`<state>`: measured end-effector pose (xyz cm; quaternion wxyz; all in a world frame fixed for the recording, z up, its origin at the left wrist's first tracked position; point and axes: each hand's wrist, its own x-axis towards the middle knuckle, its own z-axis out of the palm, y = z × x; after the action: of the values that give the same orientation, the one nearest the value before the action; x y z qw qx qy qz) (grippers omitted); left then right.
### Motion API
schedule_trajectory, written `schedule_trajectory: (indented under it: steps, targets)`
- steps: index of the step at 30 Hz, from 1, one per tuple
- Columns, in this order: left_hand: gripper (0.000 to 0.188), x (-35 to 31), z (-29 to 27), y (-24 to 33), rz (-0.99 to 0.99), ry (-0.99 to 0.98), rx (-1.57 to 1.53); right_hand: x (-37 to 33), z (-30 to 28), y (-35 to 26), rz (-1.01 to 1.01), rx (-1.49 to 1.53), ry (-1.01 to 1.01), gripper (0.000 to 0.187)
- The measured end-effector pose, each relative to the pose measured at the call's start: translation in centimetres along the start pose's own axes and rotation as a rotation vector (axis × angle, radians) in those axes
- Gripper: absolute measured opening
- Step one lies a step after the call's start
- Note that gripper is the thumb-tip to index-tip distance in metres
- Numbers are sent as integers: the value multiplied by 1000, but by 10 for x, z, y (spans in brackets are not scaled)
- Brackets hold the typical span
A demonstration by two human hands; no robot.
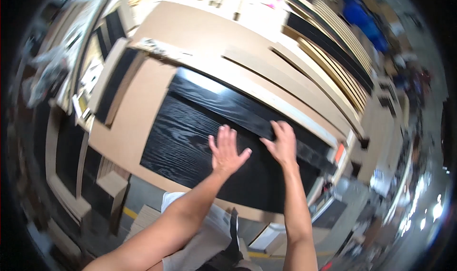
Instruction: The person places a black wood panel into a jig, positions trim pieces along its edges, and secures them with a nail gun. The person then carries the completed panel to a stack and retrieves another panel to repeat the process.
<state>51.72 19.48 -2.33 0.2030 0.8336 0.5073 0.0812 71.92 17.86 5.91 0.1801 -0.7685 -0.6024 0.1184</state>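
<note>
A large black wood-grain board [190, 142] lies flat on a brown fibreboard work surface [138, 114]. A narrower black strip [223, 102] lies along its far edge, overlapping it. My left hand [226, 149] rests flat on the black board with fingers spread, holding nothing. My right hand [283, 142] presses on the near edge of the black strip, fingers curled over it. Both forearms come in from the lower edge.
Long brown and black board strips [328, 66] are stacked beyond the work surface, at the top and right. More black and brown panels [112, 78] lean at the left. A small orange object [340, 153] sits at the board's right end. The floor with a yellow line [129, 213] shows below.
</note>
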Motion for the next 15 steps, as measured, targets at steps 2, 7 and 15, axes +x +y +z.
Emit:
schedule_trajectory:
  steps: [2,7,15]
  targets:
    - [97,0,0,-8,-2,90,-69,7,18,-4,-4,14,19,63]
    - [101,0,8,-1,-39,72,-105,4,41,-10,44,-38,44,61]
    - [94,-2,3,-1,-31,125,-70,-50,21,-17,262,82,297,51]
